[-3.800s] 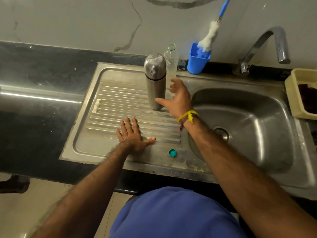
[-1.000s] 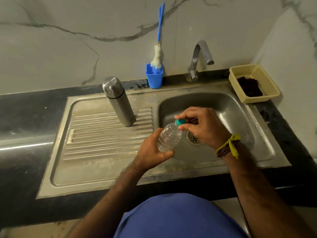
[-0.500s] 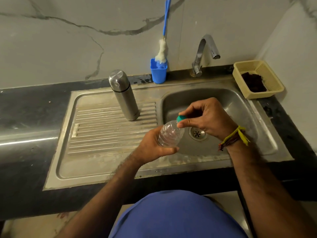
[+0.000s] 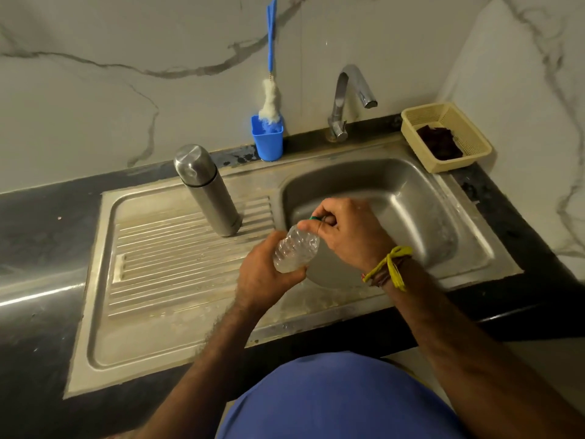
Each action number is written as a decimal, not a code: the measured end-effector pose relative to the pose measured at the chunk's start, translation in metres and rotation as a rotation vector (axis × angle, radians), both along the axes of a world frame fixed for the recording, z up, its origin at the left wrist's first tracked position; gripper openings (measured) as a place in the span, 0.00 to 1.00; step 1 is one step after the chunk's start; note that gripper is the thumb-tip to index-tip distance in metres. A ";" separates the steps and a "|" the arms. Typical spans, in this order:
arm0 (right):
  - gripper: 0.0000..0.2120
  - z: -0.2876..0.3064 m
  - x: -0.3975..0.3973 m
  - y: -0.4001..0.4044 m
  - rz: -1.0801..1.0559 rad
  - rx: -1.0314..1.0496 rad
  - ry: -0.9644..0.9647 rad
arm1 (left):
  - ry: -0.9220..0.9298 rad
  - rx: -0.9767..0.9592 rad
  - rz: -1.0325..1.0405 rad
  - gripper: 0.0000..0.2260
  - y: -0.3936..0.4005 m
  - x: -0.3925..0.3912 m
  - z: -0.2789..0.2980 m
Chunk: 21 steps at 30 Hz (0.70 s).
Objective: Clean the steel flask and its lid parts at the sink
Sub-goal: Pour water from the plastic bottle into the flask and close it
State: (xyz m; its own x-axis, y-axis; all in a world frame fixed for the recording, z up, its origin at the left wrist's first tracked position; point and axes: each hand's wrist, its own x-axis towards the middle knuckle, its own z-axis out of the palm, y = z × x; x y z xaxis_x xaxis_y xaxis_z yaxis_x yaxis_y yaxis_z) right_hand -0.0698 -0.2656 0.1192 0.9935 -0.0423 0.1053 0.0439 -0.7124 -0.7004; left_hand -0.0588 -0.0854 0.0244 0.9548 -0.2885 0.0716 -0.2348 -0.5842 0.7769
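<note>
My left hand grips the plastic bottle, right hand pinches its green cap; a crooked cap could leak

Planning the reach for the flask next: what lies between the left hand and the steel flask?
In the head view, only bare ribbed drainboard separates the left hand, gripping the plastic bottle, from the steel flask.

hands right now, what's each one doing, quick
Left hand: closed round the body of the clear plastic bottle.
Right hand: fingers pinch the green cap at the bottle's neck, over the sink basin.
</note>
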 end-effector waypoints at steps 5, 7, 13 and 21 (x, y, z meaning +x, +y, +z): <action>0.10 -0.008 -0.003 -0.005 0.000 -0.027 0.002 | -0.027 -0.002 -0.028 0.26 -0.004 0.005 -0.008; 0.09 -0.012 0.000 -0.003 -0.055 -0.035 -0.031 | -0.031 -0.011 -0.017 0.25 -0.009 0.006 -0.010; 0.15 -0.022 0.002 0.002 -0.018 0.072 -0.040 | -0.023 -0.055 -0.001 0.29 -0.012 0.016 -0.022; 0.14 -0.024 0.025 -0.003 -0.152 0.168 -0.127 | -0.004 0.288 0.224 0.58 0.023 0.027 -0.058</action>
